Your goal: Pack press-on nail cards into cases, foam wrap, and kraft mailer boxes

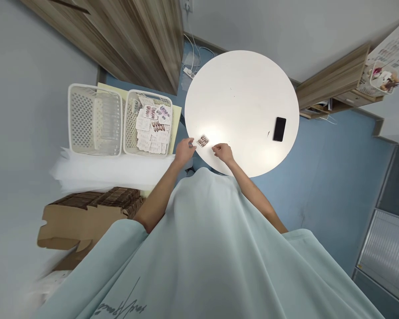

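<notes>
A small card with rows of brown, glossy pieces that look like press-on nails [202, 141] lies on the white round table [241, 88], close to its near left edge. Just left of it is my left hand [185, 150], its thumb and forefinger apart, with nothing visible between them. On the card's other side, my right hand [223, 153] hovers at the table's near edge with fingers curled into a pinch. Whatever those fingertips may hold is too small to make out. Neither hand clearly touches the card.
Left of the table, one white basket [148, 94] holds many similar cards; beside it stands another basket [83, 119] with clear plastic pieces. White foam sheets [113, 170] and folded cardboard boxes [76, 226] lie nearer. A black phone [279, 129] rests on the table's right side.
</notes>
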Demonstrator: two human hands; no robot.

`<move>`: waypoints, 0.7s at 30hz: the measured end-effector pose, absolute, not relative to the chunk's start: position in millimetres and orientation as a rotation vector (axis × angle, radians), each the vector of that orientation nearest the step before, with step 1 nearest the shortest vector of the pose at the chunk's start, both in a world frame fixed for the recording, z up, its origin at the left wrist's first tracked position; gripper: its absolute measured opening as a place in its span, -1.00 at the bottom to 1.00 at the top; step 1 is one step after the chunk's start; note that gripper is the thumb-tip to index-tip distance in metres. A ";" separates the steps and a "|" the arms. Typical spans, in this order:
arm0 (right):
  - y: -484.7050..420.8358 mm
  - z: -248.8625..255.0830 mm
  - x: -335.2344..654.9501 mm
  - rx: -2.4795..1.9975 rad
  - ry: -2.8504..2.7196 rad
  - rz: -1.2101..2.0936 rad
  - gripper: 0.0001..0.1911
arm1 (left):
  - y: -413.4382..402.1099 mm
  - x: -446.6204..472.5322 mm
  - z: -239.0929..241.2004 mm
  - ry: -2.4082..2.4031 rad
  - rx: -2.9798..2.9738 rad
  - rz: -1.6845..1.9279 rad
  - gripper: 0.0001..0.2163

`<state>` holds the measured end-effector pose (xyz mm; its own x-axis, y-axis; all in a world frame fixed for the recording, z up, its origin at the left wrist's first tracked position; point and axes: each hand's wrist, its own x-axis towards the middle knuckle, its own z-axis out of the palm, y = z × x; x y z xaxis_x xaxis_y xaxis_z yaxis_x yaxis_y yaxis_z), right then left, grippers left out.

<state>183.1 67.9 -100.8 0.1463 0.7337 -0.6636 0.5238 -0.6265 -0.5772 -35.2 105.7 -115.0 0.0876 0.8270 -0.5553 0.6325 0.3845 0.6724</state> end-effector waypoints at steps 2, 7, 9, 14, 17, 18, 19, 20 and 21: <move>71.9 -94.7 180.3 -2.197 -1.267 1.454 -0.83 | 103.9 -45.2 -109.4 1.618 1.318 0.269 -0.56; 89.1 -76.1 164.0 -2.144 -1.366 1.384 -0.85 | 100.7 -81.1 -91.1 1.632 1.252 0.393 -0.59; 97.0 -67.4 153.6 -2.095 -1.380 1.365 -0.85 | 100.4 -100.4 -84.3 1.640 1.223 0.458 -0.61; 114.2 -46.4 114.4 -1.999 -1.452 1.315 -0.81 | 102.2 -161.4 -74.7 1.708 1.160 0.615 -0.62; 123.0 -37.6 82.7 -1.948 -1.534 1.320 -0.78 | 104.0 -205.2 -75.8 1.765 1.141 0.669 -0.61; 125.8 -35.7 71.2 -1.927 -1.568 1.327 -0.77 | 104.5 -220.7 -77.7 1.789 1.137 0.679 -0.59; 128.5 -34.4 59.5 -1.907 -1.603 1.330 -0.77 | 104.9 -236.5 -80.4 1.817 1.133 0.684 -0.58; 131.0 -33.5 47.6 -1.891 -1.635 1.327 -0.77 | 105.3 -252.4 -84.0 1.849 1.131 0.683 -0.55; 133.3 -32.9 35.7 -1.879 -1.665 1.321 -0.78 | 105.7 -268.2 -88.6 1.888 1.131 0.675 -0.53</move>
